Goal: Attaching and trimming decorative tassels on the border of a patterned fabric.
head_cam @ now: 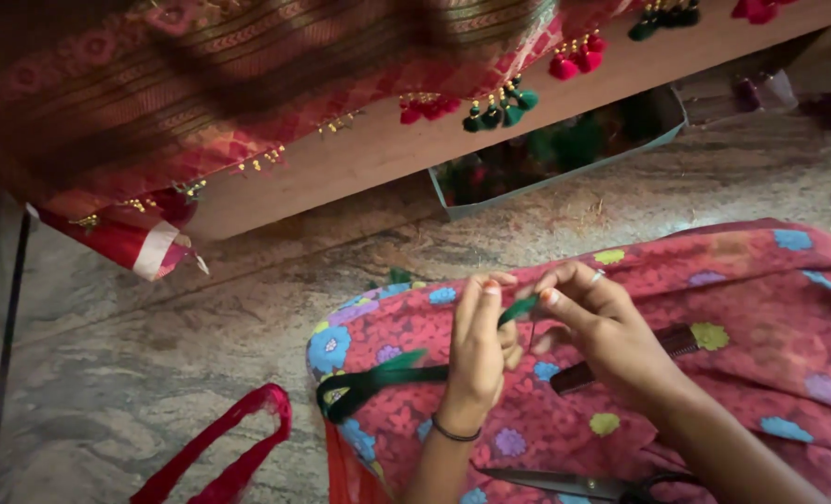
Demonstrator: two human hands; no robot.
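Green thread (518,309) pinched in both grips — left hand (479,350), right hand (602,331) — ends hidden.

Bare forearms, thin dark band on left wrist (456,433), ring on right hand (598,329), pink flowered dress (770,317).

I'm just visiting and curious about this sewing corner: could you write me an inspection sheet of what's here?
Surface: speckled stone floor; floral cloth over the lap.
Job's things: green thread bundle, pinched between left hand and right hand.
Clutter: scissors, dark comb, red bag handles.
Hands: both closed on the thread.
Cables: nothing seen.
Surroundings: wooden board draped with red fabric edged in red and green tassels; box of thread.
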